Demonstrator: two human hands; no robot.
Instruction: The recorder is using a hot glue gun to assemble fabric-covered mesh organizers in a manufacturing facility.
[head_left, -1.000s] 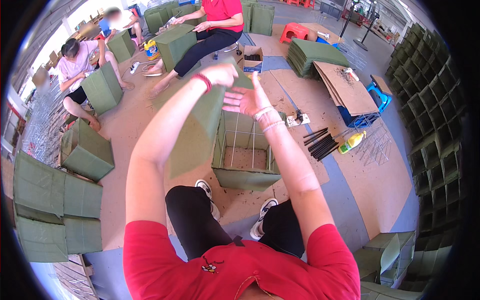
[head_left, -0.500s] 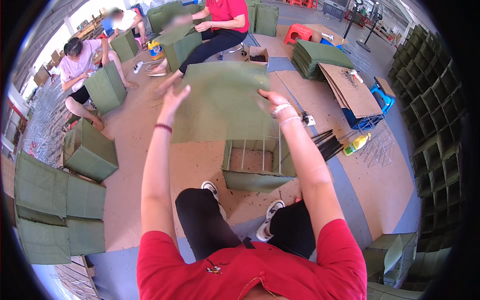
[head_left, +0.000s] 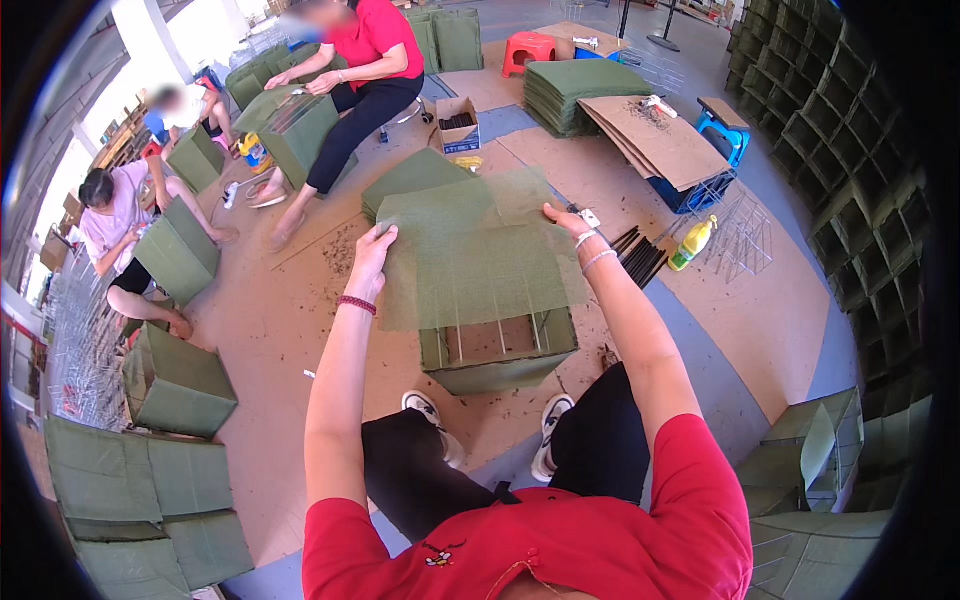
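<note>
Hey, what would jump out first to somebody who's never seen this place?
Probably the thin green sheet in the middle, held spread between the person's left hand and right hand, partly hiding an open green box. Next, perhaps the tall wall of dark green compartments along the right side. The red stool near the top also stands out.

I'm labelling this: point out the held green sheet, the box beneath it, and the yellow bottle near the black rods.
Green sheet [head_left: 485, 270], head view: middle.
Green box [head_left: 502, 373], head view: near wall.
Yellow bottle [head_left: 692, 245], head view: body.
</note>
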